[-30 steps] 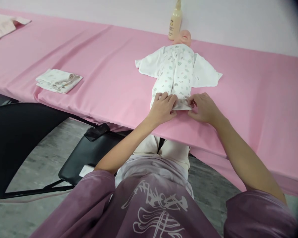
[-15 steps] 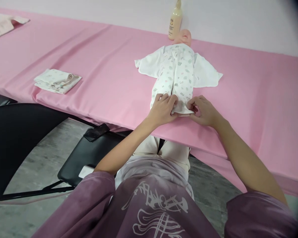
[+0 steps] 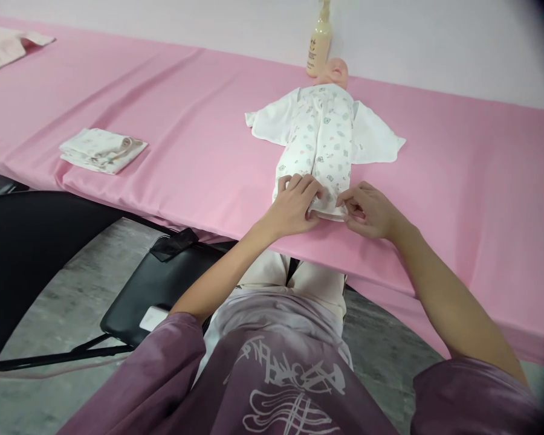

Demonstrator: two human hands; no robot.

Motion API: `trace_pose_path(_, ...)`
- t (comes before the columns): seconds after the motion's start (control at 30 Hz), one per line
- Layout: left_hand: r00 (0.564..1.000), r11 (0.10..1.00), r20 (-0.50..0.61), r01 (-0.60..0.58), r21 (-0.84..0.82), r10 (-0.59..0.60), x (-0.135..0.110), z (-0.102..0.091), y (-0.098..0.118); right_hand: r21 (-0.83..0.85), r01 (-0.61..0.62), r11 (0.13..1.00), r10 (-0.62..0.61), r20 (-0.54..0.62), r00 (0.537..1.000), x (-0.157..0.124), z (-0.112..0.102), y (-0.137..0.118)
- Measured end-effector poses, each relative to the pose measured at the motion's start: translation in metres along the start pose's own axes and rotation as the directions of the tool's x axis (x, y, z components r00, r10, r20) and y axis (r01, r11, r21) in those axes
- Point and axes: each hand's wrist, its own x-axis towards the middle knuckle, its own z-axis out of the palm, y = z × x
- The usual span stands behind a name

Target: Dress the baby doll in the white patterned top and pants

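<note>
A baby doll (image 3: 338,72) lies face up at the back of a pink-covered table (image 3: 199,139). Over its body is a white baby garment (image 3: 320,133) with a small leaf-like print and plain white sleeves spread to both sides. My left hand (image 3: 294,202) rests on the lower left part of the garment, its fingers curled on the cloth and the thumb at the bottom hem. At the hem's right corner, my right hand (image 3: 369,210) pinches the edge between thumb and bent fingers. The garment hides the doll's limbs.
A pump bottle (image 3: 319,48) stands beside the doll's head, near the wall. Folded printed cloth (image 3: 103,150) lies on the table's left part, with a pale pink cloth (image 3: 9,48) farther back. Below the edge is a black chair (image 3: 149,296) bearing a white object (image 3: 153,318).
My right hand has shifted slightly left and down along the hem. My left hand has barely moved, and the garment's lower edge lies flatter. The whole view has shifted a little.
</note>
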Motion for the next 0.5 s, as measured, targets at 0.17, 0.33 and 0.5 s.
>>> trace_pose_path(0.17,0.996,0.996,0.026,-0.084,0.016,0.083,-0.018,-0.015,-0.018,-0.135,0.017,0.991,-0.036,-0.145,0.989,0.002,0.004,-0.004)
trace_pose_path(0.33,0.996,0.996,0.046,-0.078,0.054,0.075,-0.028,-0.02,-0.035,-0.242,0.001,0.97,-0.031,-0.122,0.992,0.009,0.009,-0.009)
trace_pose_path(0.5,0.996,0.993,0.024,-0.082,0.086,0.081,-0.028,-0.017,-0.04,-0.218,-0.005,0.976,0.006,0.002,1.0,0.01,0.015,-0.009)
